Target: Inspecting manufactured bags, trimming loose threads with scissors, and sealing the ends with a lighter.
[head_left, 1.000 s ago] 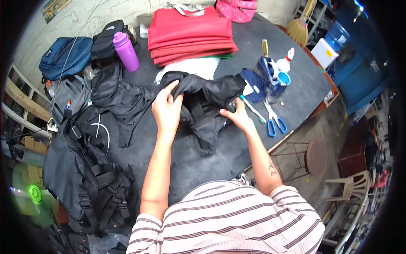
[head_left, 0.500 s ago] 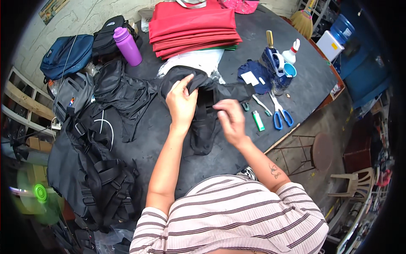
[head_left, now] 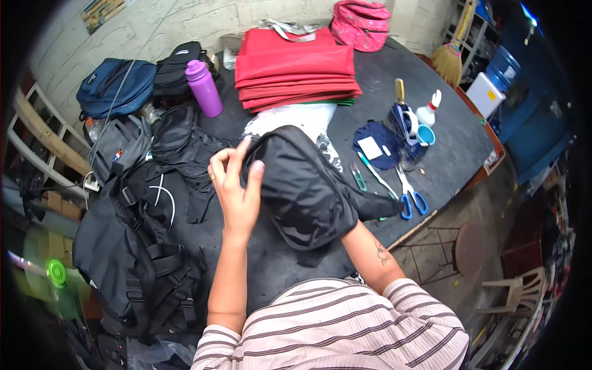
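A black fabric pouch, perhaps a waist bag [head_left: 302, 191], is raised in front of me with its smooth, puffed side showing. One black flap or strap of it reaches right, across the tabletop tools. My left hand [head_left: 236, 188] is beside its left edge, fingers apart and thumb near the cloth; nothing is held in it. The bag covers my right hand, and only the forearm [head_left: 373, 250] emerges at the bag's lower right, so its fingers are hidden. Blue-handled scissors [head_left: 412, 197], green thread snips [head_left: 357, 176] and a toothbrush [head_left: 377, 176] lie right of the bag.
Folded red fabric [head_left: 296, 74] is stacked at the back of the black table [head_left: 431, 154]. A purple bottle [head_left: 205, 89] stands left of it. Black bags with straps [head_left: 129, 253] fill the left side. A spray bottle [head_left: 428, 111] and blue cup [head_left: 425, 134] stand at the right.
The black bag has been lifted and turned, so its broad side now shows. My right hand has gone behind it, and my left hand has moved left off the cloth.
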Motion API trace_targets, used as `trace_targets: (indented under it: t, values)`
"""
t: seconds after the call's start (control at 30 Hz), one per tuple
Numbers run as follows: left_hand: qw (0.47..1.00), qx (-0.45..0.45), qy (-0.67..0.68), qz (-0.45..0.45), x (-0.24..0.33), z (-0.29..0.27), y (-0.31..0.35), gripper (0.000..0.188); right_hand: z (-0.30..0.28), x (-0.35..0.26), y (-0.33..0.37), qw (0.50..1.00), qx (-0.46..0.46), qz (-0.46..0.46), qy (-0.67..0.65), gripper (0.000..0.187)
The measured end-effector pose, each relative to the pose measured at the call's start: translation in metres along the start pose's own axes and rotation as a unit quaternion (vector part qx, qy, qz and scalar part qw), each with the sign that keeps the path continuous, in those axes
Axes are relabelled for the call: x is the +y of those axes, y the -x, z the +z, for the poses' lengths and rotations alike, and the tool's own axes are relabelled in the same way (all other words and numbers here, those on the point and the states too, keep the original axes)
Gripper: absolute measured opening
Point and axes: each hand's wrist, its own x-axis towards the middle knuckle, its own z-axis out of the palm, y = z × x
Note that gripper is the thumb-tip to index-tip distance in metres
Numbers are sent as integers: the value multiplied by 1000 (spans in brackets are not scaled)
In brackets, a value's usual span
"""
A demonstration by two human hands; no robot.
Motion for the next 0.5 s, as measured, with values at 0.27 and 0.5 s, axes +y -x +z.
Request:
trace_targets:
  t: [0.27,0.5]
  values:
    - [982,-13,177,-58,-2,13,20,18,4,-1,55,986,-62,-129,84,32]
    - [914,-72,362,-170,-21,3,24,17,-14,-5,75,962,-58,-202,174,32]
